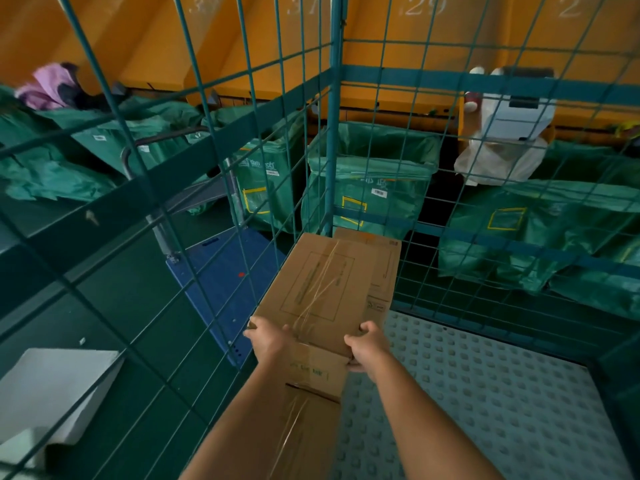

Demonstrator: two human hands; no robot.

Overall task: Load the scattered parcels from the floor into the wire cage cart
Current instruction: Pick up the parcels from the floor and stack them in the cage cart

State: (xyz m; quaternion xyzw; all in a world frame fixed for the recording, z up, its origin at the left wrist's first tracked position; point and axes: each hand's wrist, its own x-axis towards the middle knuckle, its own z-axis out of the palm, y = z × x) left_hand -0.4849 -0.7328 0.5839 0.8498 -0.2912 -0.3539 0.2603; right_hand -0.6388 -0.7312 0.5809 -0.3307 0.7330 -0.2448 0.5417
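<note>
So, early days I'd say: both hands, left hand point(266, 339) and right hand point(369, 344), grip a cardboard box point(311, 289) in the wire cage cart point(332, 133) corner, stacked on others; remaining floor parcels unseen

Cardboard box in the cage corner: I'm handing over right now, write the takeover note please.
Left hand grips the near left corner of the top cardboard box; right hand grips its near right corner.
That box lies against the left mesh wall of the wire cage cart, reaching into the far corner, on top of another box; a third box sits beside it, partly under.
Done: three boxes are inside the cart.
Left: let go of the top box and check the floor for more; a white parcel lies outside the mesh, lower left.
</note>
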